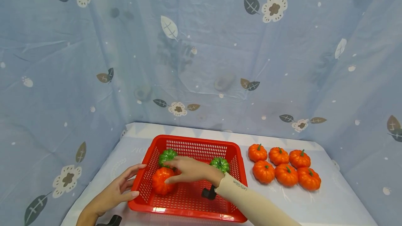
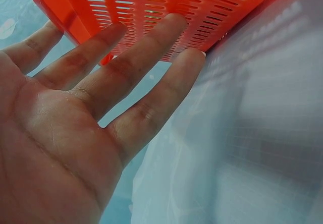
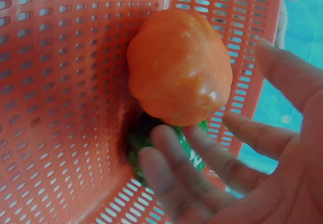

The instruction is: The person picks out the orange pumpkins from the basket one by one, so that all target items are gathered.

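A red plastic basket [image 1: 191, 203] with slotted walls stands on the table. My left hand [image 1: 114, 191] is at its left side, and the left wrist view shows the fairly straight fingers [image 2: 146, 57] against or close to the outer wall. Inside the basket, my right hand [image 1: 188, 170] reaches over an orange pumpkin [image 1: 162, 181] at the left. Its fingers are spread beside that pumpkin [image 3: 179, 67], and some overlap a green pumpkin [image 3: 136, 143] in the right wrist view; contact is unclear. Another green pumpkin [image 1: 220, 164] lies at the basket's right, partly behind my right forearm.
Several orange pumpkins [image 1: 286, 174] stand in two rows on the table right of the basket. A pale cloth covers the table [image 1: 339, 198]. Blue patterned curtains [image 1: 207, 62] hang behind and on both sides. Black wrist mounts [image 1: 208, 193] show near both wrists.
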